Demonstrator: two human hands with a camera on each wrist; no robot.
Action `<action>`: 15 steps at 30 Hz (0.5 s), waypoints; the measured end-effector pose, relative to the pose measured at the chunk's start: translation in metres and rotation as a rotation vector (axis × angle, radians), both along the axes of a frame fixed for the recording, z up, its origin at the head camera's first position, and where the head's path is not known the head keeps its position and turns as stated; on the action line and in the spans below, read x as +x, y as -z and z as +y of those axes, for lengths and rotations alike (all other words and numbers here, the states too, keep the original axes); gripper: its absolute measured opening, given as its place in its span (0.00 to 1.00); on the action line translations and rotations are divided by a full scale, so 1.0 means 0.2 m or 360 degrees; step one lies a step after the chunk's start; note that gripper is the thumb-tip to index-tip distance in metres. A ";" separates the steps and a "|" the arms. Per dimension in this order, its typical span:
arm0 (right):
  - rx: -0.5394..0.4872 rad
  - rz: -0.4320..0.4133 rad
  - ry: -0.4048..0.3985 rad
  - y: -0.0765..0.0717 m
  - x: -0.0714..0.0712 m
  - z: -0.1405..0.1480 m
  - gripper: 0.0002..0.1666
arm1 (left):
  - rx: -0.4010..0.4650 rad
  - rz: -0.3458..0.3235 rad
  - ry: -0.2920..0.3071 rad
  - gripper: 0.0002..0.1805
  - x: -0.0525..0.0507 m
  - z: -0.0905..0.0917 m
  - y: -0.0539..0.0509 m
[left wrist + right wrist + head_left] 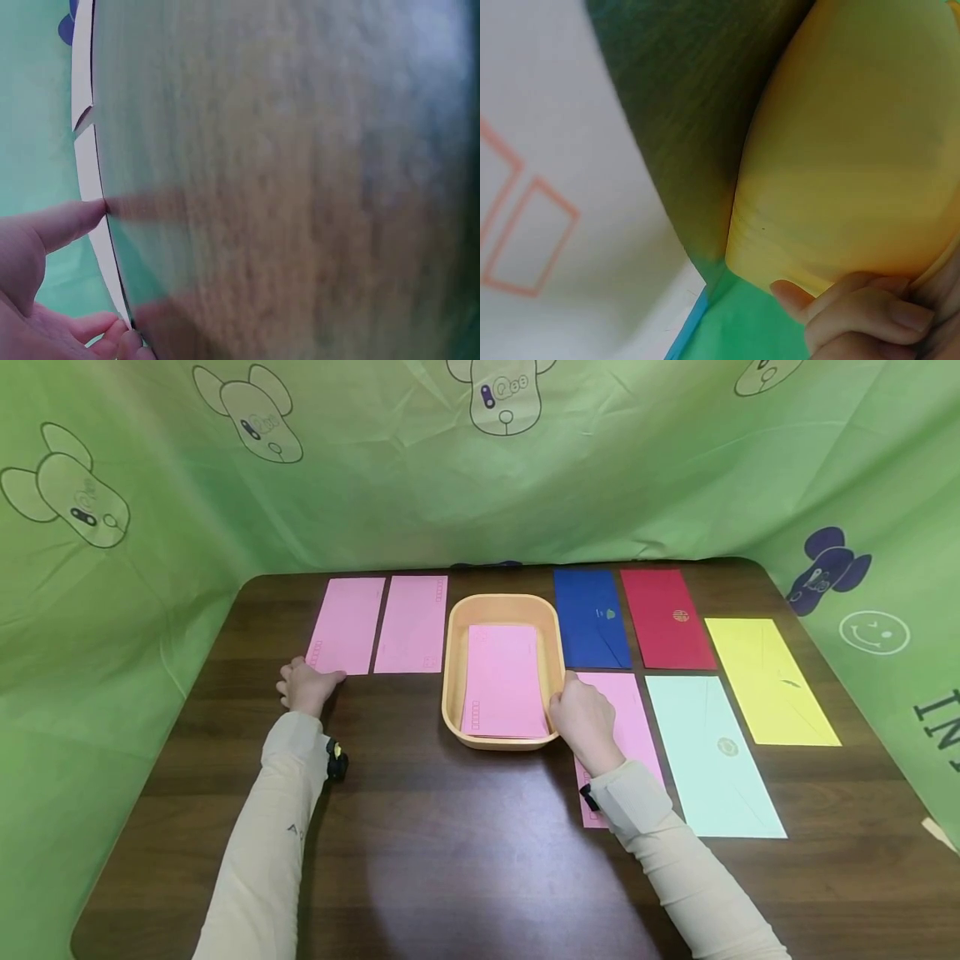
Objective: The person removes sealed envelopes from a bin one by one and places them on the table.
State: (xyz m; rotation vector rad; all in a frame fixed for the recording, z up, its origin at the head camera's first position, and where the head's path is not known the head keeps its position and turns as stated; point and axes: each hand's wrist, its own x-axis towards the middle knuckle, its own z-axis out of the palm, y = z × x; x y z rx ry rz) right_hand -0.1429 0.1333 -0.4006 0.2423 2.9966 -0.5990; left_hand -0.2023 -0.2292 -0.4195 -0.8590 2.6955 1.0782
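A light orange plastic tray [504,606] stands mid-table with a pink envelope [502,681] inside. At its right rim, my right hand [585,714] grips the wall; curled fingers show against the tray's outside [847,150] in the right wrist view. On the left, my left hand [307,687] touches the near left corner of a pink envelope [347,625] lying flat. Its thumb [79,219] is stretched out along the near edge, with the other fingertips bent at the left edge. Another pink envelope [411,622] lies just right of that one.
Right of the tray lie a blue envelope [588,614], a red envelope [663,622], a yellow envelope [772,681], a pale mint envelope [712,752] and a pink envelope [626,718] partly under the right arm. Green cloth [375,502] hangs around the dark wooden table [420,827].
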 end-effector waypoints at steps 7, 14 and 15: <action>0.0002 -0.0015 -0.0001 -0.01 0.00 0.00 0.21 | 0.0032 0.0020 -0.0021 0.46 0.00 -0.01 0.00; 0.0002 -0.0017 0.0001 -0.01 0.00 0.00 0.19 | 0.0038 0.0121 -0.0180 0.42 0.01 0.00 0.01; 0.0001 -0.0016 0.0002 -0.01 0.00 0.00 0.19 | 0.0026 0.0155 -0.0203 0.41 0.01 0.00 0.01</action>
